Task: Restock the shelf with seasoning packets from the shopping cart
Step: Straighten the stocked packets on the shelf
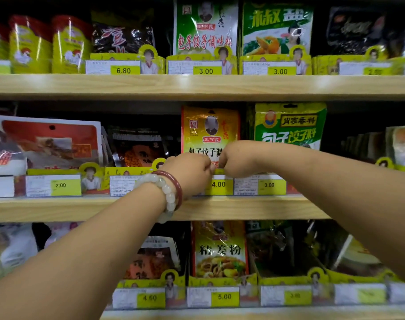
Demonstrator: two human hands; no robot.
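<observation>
Head view, looking straight at the shelf (196,207). Both hands are up at the middle row, meeting at the bottom of the orange packet (209,132), which stands upright in its yellow tray right above the 4.00 tag (218,184). Left hand (188,173), with two bracelets (168,191) on the wrist, has its fingers curled onto the packet's lower edge. Right hand (237,158) is curled there too, pinching the same spot. A green packet (289,125) stands just beside it on the right.
</observation>
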